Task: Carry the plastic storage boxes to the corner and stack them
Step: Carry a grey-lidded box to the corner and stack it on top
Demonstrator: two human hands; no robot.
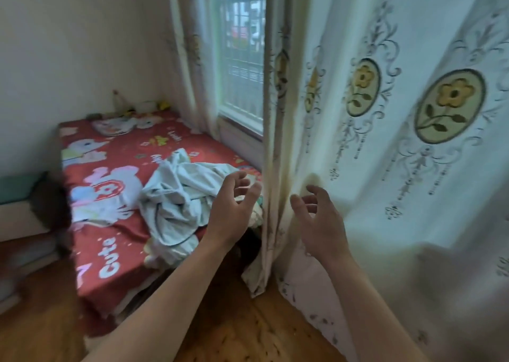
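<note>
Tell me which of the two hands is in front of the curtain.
The right hand: it is raised before the flowered curtain, fingers loosely spread, holding nothing. The left hand, also empty, is raised over the red bed instead.

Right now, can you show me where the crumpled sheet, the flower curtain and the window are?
crumpled sheet [176,196]: head view, middle of the pale bundle.
flower curtain [449,105]: head view, on the big yellow flower oval.
window [242,58]: head view, on the barred pane.

no storage boxes in view
</note>
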